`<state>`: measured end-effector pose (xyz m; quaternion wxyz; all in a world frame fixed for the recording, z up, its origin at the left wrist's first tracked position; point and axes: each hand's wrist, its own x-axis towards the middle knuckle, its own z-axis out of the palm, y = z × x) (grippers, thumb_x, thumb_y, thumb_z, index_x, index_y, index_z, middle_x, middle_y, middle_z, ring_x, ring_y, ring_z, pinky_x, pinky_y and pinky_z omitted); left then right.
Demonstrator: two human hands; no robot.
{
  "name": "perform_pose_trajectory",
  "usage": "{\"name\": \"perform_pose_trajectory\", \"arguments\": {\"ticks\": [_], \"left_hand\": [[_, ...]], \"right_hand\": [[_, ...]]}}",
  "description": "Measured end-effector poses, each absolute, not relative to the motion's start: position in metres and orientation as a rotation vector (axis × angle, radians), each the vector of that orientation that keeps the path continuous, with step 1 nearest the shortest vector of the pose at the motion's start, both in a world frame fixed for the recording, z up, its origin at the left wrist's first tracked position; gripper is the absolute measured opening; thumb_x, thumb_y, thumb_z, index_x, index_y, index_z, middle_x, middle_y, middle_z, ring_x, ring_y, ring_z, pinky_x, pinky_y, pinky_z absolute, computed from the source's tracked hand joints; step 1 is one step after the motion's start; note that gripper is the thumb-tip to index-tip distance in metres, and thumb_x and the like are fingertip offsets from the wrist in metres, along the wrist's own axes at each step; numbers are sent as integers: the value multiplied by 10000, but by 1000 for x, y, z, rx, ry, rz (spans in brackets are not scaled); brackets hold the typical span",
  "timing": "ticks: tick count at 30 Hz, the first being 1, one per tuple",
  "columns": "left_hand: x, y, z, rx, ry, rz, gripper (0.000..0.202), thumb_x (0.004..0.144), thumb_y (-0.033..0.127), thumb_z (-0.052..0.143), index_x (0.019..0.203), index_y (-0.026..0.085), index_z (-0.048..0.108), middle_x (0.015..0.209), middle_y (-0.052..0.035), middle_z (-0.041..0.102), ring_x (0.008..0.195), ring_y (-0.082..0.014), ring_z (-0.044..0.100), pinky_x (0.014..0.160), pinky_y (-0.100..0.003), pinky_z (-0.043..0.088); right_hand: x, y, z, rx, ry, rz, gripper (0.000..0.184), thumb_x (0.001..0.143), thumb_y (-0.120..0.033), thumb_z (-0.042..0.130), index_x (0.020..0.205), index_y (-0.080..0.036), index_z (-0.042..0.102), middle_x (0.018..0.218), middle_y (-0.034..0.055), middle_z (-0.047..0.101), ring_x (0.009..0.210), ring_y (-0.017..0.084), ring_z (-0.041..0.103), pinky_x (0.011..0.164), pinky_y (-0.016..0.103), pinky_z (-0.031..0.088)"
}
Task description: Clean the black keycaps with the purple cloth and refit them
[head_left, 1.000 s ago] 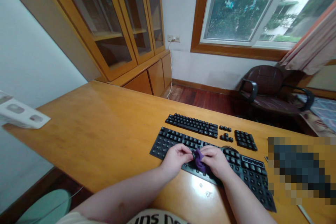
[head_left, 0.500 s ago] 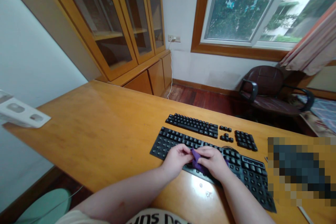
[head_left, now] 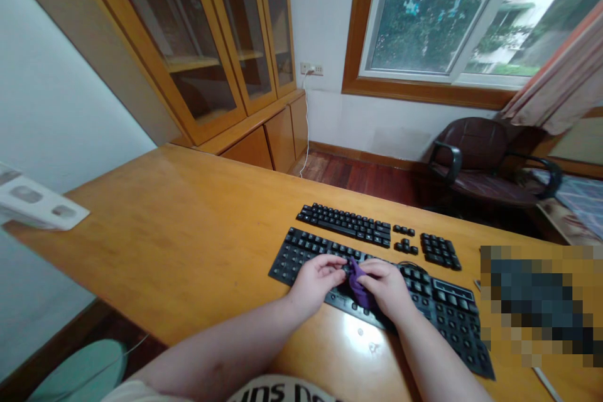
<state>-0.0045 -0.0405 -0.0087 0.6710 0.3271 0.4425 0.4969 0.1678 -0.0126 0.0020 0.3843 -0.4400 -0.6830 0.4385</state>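
Note:
My right hand (head_left: 387, 286) is closed on a bunched purple cloth (head_left: 360, 286), pinched between thumb and fingers. Opposite it, my left hand (head_left: 316, 282) is closed too, thumb and fingertips around a small black keycap (head_left: 347, 269) at the cloth's edge; the fingers partly hide it. Both hands hover over a black keyboard (head_left: 452, 320) that lies on the desk, with many key positions bare of caps and a row of caps along its top. Behind it, loose black keycaps (head_left: 346, 224) are laid out in keyboard order.
The wooden desk (head_left: 188, 232) carries a white power-strip-like object (head_left: 42, 201) at far left and a blurred-out dark item (head_left: 541, 301) at right. Beyond stand a glass-door cabinet (head_left: 249, 107) and a brown armchair (head_left: 480, 157). A green stool (head_left: 80, 370) is at lower left.
My fingertips have drawn slightly apart, and the cloth has shifted a little to the right with my right hand. The small dark piece now shows at my left fingertips.

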Motion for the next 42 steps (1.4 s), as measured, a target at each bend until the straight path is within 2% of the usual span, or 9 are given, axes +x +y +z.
{"name": "perform_pose_trajectory", "arguments": {"ticks": [3,7,11,17,23,28,33,37,42], "left_hand": [[-5,-40,-7,787,964,1118,364,571,287,789,856,123,634,720,-2,586,701,-103,566,684,-233,437],[-3,-40,-8,827,960,1105,322,573,259,783,763,140,552,622,39,548,607,-83,534,612,-211,408],[-2,-41,-8,797,964,1163,350,536,243,801,693,142,505,703,30,575,645,-79,555,651,-210,432],[-3,-45,-6,702,984,1076,340,602,321,765,830,131,600,776,-19,622,770,-138,616,771,-291,479],[-2,-45,-5,775,998,1092,365,553,201,788,877,126,639,741,-4,617,697,-104,604,723,-241,462],[-2,-44,-5,731,1012,1092,362,528,188,794,824,125,595,668,21,591,604,-87,582,622,-215,442],[-2,-42,-8,698,989,1118,382,487,112,774,778,145,529,702,27,589,626,-92,578,624,-220,455],[-2,-42,-4,783,1031,1099,370,503,59,731,794,148,519,664,32,598,620,-95,587,632,-218,463],[-3,-42,5,796,1095,1034,388,480,68,737,803,145,536,585,50,585,559,-96,582,597,-219,468]], "right_hand": [[169,-12,0,-1139,-1697,1091,67,664,-225,673,672,-204,736,717,56,707,690,197,641,685,305,510],[169,-12,-4,-1142,-1659,1083,40,641,-203,693,664,-202,725,709,48,696,684,194,635,681,305,509],[167,-13,-4,-1081,-1696,1117,59,652,-201,700,695,-208,740,723,55,697,690,190,637,678,301,509],[168,-13,-2,-1060,-1731,1096,99,694,-188,654,708,-219,747,725,53,697,693,185,633,681,300,510],[170,-12,-6,-1041,-1683,1073,91,689,-172,660,686,-217,740,721,51,693,708,184,632,686,294,512],[170,-11,-7,-989,-1748,1161,99,702,-220,686,770,-228,756,778,62,697,737,189,639,704,308,518],[171,-11,-13,-957,-1848,1174,296,683,-282,727,978,-268,719,900,67,692,836,208,638,789,354,503],[171,-12,-14,-911,-1862,1200,297,680,-347,730,962,-257,724,889,73,682,834,211,634,762,351,510],[170,-13,-9,-890,-1876,1198,256,683,-387,722,896,-245,743,868,74,693,795,205,641,749,334,511]]}}
